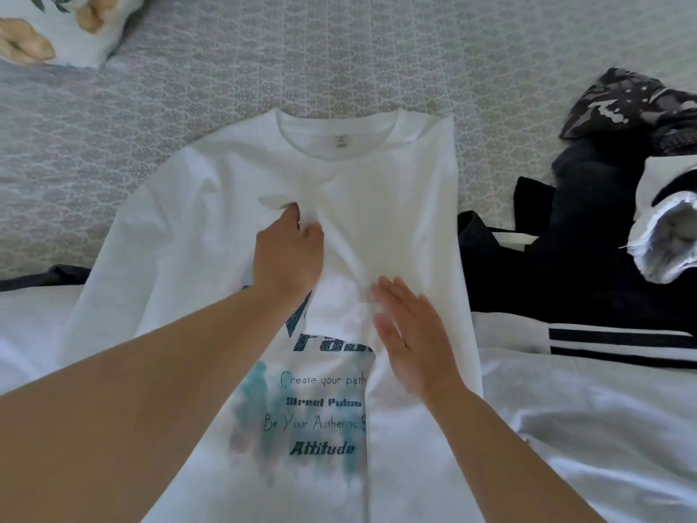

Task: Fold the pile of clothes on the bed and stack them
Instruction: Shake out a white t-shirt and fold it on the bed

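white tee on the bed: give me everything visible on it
The white T-shirt lies front up on the grey patterned bedspread, collar away from the person. Soft knit, round neck with label, teal-and-navy print. Its right side is folded inward over the print. The left hand pinches chest fabric; the right hand lies flat on the fold.

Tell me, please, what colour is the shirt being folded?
White, with dark blue lettering and a teal print: the shirt, head view.

The bed (377,50) has a grey bedspread w/ small lace-like pattern. At top left corner lies a white pillow (56,28) w/ beige flowers & green leaves. Light is soft, even, no hard shadows.
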